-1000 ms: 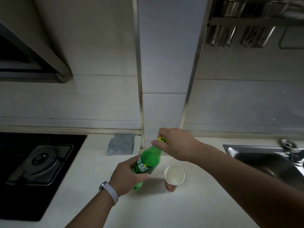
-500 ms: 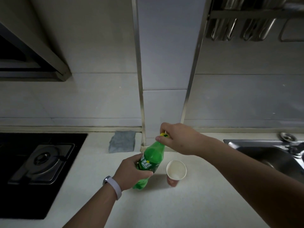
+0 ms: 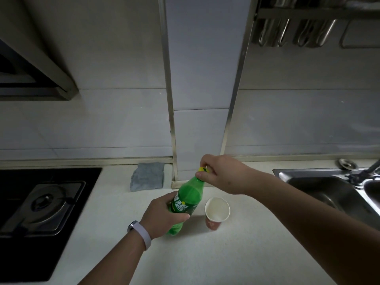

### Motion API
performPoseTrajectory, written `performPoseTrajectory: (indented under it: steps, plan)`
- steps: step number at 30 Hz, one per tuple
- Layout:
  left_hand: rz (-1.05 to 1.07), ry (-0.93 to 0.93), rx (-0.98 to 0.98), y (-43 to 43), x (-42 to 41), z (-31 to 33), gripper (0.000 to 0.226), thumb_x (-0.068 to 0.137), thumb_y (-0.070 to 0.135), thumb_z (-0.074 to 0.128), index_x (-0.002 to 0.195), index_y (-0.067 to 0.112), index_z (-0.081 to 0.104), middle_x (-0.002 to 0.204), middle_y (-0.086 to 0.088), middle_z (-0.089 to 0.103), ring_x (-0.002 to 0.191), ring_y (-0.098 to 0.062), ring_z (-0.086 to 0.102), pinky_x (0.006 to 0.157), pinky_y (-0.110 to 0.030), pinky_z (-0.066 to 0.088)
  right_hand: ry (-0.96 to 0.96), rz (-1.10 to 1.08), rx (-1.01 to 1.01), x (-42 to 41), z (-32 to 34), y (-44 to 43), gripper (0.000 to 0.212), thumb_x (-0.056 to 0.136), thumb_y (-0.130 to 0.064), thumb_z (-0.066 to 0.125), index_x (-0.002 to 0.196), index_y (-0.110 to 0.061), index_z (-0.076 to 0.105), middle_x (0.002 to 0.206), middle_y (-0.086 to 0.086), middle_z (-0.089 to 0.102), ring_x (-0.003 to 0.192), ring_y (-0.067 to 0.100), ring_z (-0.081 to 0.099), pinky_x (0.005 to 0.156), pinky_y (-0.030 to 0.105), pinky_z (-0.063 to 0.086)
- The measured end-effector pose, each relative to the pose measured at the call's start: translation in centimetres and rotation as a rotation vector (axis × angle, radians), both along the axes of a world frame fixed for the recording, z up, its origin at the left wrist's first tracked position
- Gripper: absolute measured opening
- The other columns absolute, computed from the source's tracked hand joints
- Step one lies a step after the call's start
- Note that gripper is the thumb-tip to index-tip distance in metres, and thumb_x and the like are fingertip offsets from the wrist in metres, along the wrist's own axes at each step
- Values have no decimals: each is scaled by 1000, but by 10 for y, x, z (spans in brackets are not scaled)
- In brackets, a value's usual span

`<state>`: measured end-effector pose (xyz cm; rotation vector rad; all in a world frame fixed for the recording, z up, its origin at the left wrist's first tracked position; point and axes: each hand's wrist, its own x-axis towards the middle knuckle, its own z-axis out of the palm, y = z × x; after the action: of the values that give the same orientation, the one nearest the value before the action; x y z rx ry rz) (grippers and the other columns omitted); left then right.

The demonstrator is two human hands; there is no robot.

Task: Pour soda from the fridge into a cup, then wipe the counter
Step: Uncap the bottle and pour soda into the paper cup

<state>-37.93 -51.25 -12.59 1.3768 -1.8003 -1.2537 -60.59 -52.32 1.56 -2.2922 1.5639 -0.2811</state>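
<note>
bottle [image 3: 190, 197]: glossy plastic | cup [image 3: 217, 212]: matt paper | sink [image 3: 320, 187]: shiny metal

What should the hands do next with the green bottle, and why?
Probably twist the yellow cap off. The right hand pinches it, the left hand grips the bottle on the counter, and the cup beside it looks empty, so nothing can be poured until the cap comes off.

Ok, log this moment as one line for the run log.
step: uncapping | left hand: grips bottle | right hand: fingers on cap | cup: upright, empty | cloth: untouched
</note>
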Motion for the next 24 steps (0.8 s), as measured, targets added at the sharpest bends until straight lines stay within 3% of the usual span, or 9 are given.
performPoseTrajectory:
  steps: [4, 7, 9, 11, 14, 16, 18, 21, 24]
  plan:
    - [-10, -6, 7, -3, 4, -4, 51, 55, 44, 85, 101, 57, 67, 98, 21, 75, 91, 0, 70, 84, -27, 57, 15, 144, 31, -1, 6, 1, 6, 98, -29, 52, 103, -29, 48, 93, -9, 50, 83, 14, 51, 69, 29, 40]
    - [-17, -11, 17, -3, 2, -8, 50, 56, 43, 85, 101, 55, 68, 97, 21, 76, 90, 0, 71, 83, -28, 58, -49, 248, 29, -1, 5, 3, 33, 82, 2, 49, 98, -27, 49, 107, -1, 46, 95, 20, 51, 85, 37, 47]
    - [-32, -11, 13, -3, 0, -8, 50, 56, 44, 85, 100, 58, 67, 98, 23, 75, 90, 1, 70, 81, -24, 57, -109, 192, 58, 0, 2, 4, 32, 82, -12, 55, 108, -30, 50, 107, -4, 47, 92, 14, 52, 80, 32, 48]
    - [-46, -13, 11, -4, 0, -8, 51, 56, 44, 85, 101, 57, 67, 98, 23, 75, 91, 1, 70, 80, -23, 56, -126, 68, 66, 1, -3, 0, 36, 85, -39, 59, 119, -35, 45, 105, -9, 49, 88, 6, 52, 73, 24, 45]
    - [-45, -35, 21, -5, 3, -10, 51, 57, 43, 86, 103, 55, 68, 98, 22, 75, 90, -1, 71, 82, -28, 58, 63, -83, 8, 1, -10, -9, 35, 89, -64, 48, 101, -31, 49, 83, -10, 57, 73, 8, 55, 58, 28, 42]
    - [-50, -56, 23, -7, 6, -12, 51, 57, 43, 85, 102, 55, 67, 97, 22, 75, 89, 0, 70, 83, -30, 59, 88, -52, -27, 0, -16, -9, 31, 90, -61, 49, 94, -31, 52, 75, -12, 55, 69, 9, 54, 56, 29, 39]
    - [-51, -73, 23, -9, 9, -14, 51, 57, 43, 85, 102, 56, 66, 96, 23, 75, 88, 1, 70, 83, -30, 59, -1, 24, -6, -2, -19, -7, 28, 88, -49, 55, 110, -31, 55, 85, -18, 50, 75, 2, 52, 64, 26, 41]
    - [-31, -71, 41, -11, 12, -15, 53, 55, 42, 85, 103, 55, 67, 96, 22, 75, 89, 1, 70, 84, -30, 59, -60, 51, 44, -4, -21, -6, 52, 84, -48, 58, 132, -33, 46, 106, -19, 45, 83, -6, 48, 74, 21, 42]
    - [-32, -82, 55, -12, 13, -14, 53, 54, 43, 85, 102, 56, 67, 96, 24, 75, 88, 3, 69, 82, -27, 58, 7, -23, 30, -1, -25, -8, 41, 87, -60, 55, 118, -33, 50, 92, -13, 58, 75, 2, 53, 65, 27, 44]
